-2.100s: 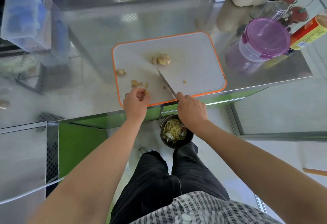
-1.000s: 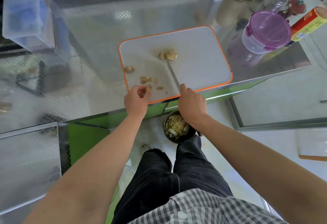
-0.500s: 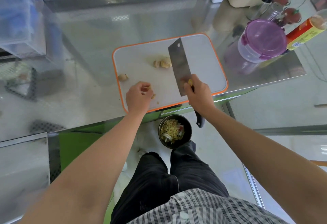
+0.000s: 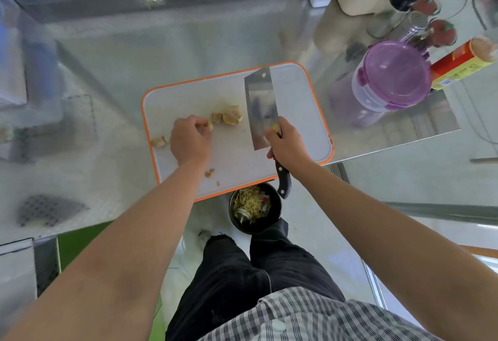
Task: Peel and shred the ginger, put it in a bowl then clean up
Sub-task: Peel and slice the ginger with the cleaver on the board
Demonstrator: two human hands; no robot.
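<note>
Gripping cleaver [image 4: 260, 106] in right hand [image 4: 288, 146]; left hand [image 4: 190, 141] pinching ginger scrap [image 4: 209, 125].

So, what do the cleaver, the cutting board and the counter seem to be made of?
Cleaver: blade looks like polished steel, since it mirrors light; handle is dark with pale rivets, wood or plastic, I cannot tell. Cutting board: probably matte whitish plastic with an orange rim. Counter: apparently brushed stainless steel, showing blurry reflections.
</note>
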